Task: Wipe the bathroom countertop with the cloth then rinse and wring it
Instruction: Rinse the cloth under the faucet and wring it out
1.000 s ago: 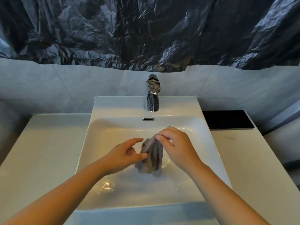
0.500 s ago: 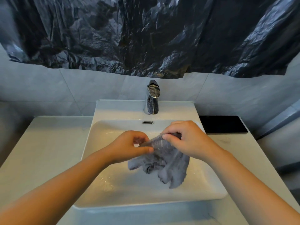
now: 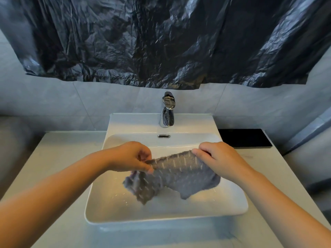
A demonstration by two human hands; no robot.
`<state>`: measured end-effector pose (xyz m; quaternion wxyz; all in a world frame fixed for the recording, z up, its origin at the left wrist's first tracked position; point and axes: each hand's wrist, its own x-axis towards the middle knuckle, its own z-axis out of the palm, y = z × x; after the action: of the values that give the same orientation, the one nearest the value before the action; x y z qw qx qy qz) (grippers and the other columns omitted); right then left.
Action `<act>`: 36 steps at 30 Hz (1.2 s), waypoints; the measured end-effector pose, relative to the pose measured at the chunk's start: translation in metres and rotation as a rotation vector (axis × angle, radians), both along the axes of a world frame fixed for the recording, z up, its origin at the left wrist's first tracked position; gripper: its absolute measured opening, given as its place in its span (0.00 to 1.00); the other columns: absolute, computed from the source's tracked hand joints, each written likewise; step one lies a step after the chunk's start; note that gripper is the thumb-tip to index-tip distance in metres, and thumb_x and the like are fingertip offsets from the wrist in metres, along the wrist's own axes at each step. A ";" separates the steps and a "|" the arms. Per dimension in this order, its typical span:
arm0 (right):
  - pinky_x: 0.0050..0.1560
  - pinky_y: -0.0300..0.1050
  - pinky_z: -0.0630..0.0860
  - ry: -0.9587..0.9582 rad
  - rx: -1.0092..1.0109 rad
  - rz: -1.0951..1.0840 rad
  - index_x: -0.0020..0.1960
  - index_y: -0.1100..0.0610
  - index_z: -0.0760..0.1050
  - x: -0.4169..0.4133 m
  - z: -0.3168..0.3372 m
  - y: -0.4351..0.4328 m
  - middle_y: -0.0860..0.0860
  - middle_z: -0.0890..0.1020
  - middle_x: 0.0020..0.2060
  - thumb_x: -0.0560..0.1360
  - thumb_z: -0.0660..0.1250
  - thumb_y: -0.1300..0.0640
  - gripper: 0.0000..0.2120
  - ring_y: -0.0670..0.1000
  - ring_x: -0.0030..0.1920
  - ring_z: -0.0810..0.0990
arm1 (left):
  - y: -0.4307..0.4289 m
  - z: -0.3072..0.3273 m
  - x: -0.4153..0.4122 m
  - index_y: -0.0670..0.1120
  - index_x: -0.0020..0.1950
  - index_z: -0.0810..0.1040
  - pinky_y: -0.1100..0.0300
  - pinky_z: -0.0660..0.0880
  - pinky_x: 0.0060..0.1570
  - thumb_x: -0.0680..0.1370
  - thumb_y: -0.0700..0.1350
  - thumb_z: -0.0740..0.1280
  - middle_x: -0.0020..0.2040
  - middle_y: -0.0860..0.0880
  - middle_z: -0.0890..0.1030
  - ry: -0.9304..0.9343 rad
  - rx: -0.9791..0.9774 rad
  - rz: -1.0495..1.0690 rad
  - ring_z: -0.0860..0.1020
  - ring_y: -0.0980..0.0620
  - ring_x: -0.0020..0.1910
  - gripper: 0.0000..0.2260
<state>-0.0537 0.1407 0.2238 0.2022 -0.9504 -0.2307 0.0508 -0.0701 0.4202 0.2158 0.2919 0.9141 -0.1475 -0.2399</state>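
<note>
1. The pale stone bathroom desk [image 3: 59,158] fills the near ground on both sides, with the white rectangular ceramic sink [image 3: 164,214] set in its middle.
2. Two bare forearms reach in from the near corners over the basin.
3. The left hand [image 3: 130,156] has its grip pinched closed on the left end of the grey ribbed cloth [image 3: 177,176], thumb and fingertips clamped on the top edge.
4. The right hand [image 3: 220,158] has its grip likewise closed on the right end of that top edge (fingers curled down over it).
5. The cloth is stretched between the two hands above the sink bowl, its lower part hanging loose and bunched toward the left, clear of the desk.
6. Farther back, the chrome single-lever faucet [image 3: 167,111] stands on the sink's far ledge.
7. A flat black rectangular mat [image 3: 245,138] lies on the desk at the far right, beside the sink.
8. Farthest, crinkled black plastic sheeting [image 3: 161,42] hangs over the grey tiled wall [image 3: 53,99].
</note>
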 end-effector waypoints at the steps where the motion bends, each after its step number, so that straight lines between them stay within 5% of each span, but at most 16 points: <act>1: 0.30 0.40 0.64 -0.028 0.008 -0.001 0.33 0.51 0.68 -0.002 0.000 -0.001 0.48 0.74 0.27 0.77 0.58 0.39 0.20 0.45 0.30 0.72 | 0.003 -0.002 -0.001 0.55 0.35 0.74 0.61 0.71 0.43 0.73 0.55 0.70 0.34 0.59 0.76 0.012 -0.038 0.032 0.74 0.57 0.38 0.10; 3: 0.28 0.37 0.61 0.015 0.054 0.010 0.32 0.50 0.68 0.000 0.000 -0.005 0.45 0.72 0.25 0.72 0.64 0.36 0.21 0.44 0.29 0.70 | 0.007 -0.006 -0.004 0.54 0.41 0.75 0.59 0.73 0.50 0.77 0.53 0.66 0.42 0.55 0.78 -0.008 -0.095 0.114 0.76 0.54 0.45 0.06; 7: 0.27 0.39 0.60 0.192 0.061 0.039 0.29 0.56 0.66 0.012 0.001 -0.020 0.45 0.66 0.22 0.64 0.77 0.44 0.24 0.45 0.25 0.64 | 0.010 -0.012 -0.005 0.53 0.41 0.74 0.57 0.74 0.44 0.77 0.53 0.65 0.39 0.53 0.77 -0.156 -0.140 0.225 0.75 0.53 0.41 0.07; 11: 0.32 0.44 0.57 0.145 0.028 -0.004 0.29 0.56 0.58 0.024 0.001 -0.031 0.49 0.62 0.25 0.66 0.77 0.49 0.27 0.49 0.28 0.60 | 0.014 0.000 -0.002 0.52 0.36 0.75 0.59 0.69 0.35 0.71 0.59 0.69 0.32 0.53 0.75 -0.290 -0.081 0.207 0.71 0.55 0.33 0.12; 16: 0.31 0.43 0.60 0.094 0.051 -0.032 0.32 0.59 0.67 0.054 0.019 -0.031 0.47 0.68 0.26 0.67 0.76 0.56 0.17 0.46 0.28 0.64 | 0.019 0.027 0.019 0.48 0.31 0.71 0.59 0.64 0.32 0.66 0.60 0.71 0.27 0.53 0.69 -0.442 -0.078 0.283 0.67 0.55 0.29 0.18; 23: 0.36 0.49 0.70 -0.148 0.177 -0.034 0.38 0.56 0.77 0.070 0.044 -0.029 0.54 0.78 0.33 0.74 0.69 0.53 0.09 0.54 0.36 0.76 | 0.022 0.061 0.038 0.47 0.37 0.77 0.57 0.69 0.32 0.67 0.58 0.73 0.33 0.48 0.77 -0.578 -0.142 0.422 0.73 0.52 0.33 0.15; 29: 0.31 0.44 0.60 0.011 0.075 0.026 0.31 0.56 0.66 0.034 -0.001 -0.043 0.49 0.69 0.25 0.73 0.70 0.54 0.16 0.46 0.27 0.66 | 0.018 0.013 -0.003 0.47 0.35 0.75 0.60 0.67 0.32 0.68 0.56 0.74 0.30 0.51 0.74 -0.462 -0.078 0.298 0.70 0.56 0.31 0.15; 32: 0.31 0.42 0.63 0.201 0.026 0.029 0.32 0.60 0.70 0.013 -0.044 -0.048 0.53 0.74 0.26 0.71 0.71 0.56 0.14 0.46 0.27 0.70 | 0.013 -0.038 -0.031 0.47 0.37 0.76 0.58 0.70 0.36 0.69 0.59 0.73 0.34 0.51 0.77 -0.308 -0.014 0.245 0.73 0.55 0.34 0.16; 36: 0.33 0.43 0.66 0.463 -0.042 0.056 0.33 0.62 0.73 -0.012 -0.086 -0.050 0.53 0.75 0.27 0.69 0.70 0.56 0.12 0.48 0.29 0.70 | 0.007 -0.086 -0.066 0.45 0.32 0.67 0.64 0.61 0.29 0.67 0.59 0.75 0.28 0.53 0.68 -0.149 -0.012 0.282 0.66 0.57 0.29 0.22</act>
<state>-0.0659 0.0908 0.1375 0.2286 -0.9106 -0.2033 0.2779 -0.1361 0.4269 0.1301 0.3165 0.9392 -0.0403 -0.1269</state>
